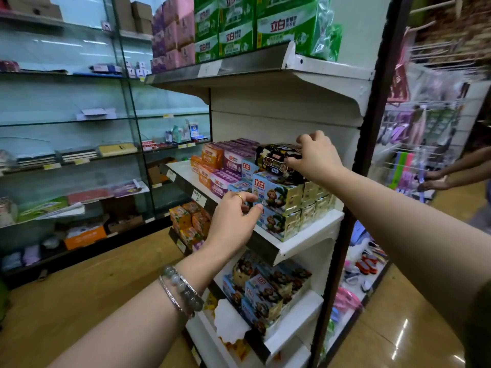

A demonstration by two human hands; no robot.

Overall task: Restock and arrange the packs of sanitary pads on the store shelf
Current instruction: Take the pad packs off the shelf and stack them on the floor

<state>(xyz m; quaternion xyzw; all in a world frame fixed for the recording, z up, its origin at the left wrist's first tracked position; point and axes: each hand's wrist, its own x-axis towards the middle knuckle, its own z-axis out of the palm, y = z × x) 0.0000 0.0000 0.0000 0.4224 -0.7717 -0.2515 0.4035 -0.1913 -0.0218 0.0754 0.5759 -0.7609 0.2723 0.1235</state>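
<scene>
A black pack with pale print (276, 160) lies on top of stacked blue and gold boxes with a monkey picture (276, 197) on the middle shelf (305, 235). My right hand (316, 155) grips the black pack's right end, thumb in front and fingers over its top. My left hand (233, 216), with a gold ring, touches the front left corner of the monkey boxes with curled fingertips. Purple boxes (231, 166) and orange boxes (207, 163) fill the shelf further left.
Green and pink packs (239, 27) crowd the top shelf. More monkey boxes (265, 290) sit on the lower shelf. A glass display case (79, 128) stands at the left across the wooden floor. Another person's arms (451, 171) reach in at the right by hanging racks.
</scene>
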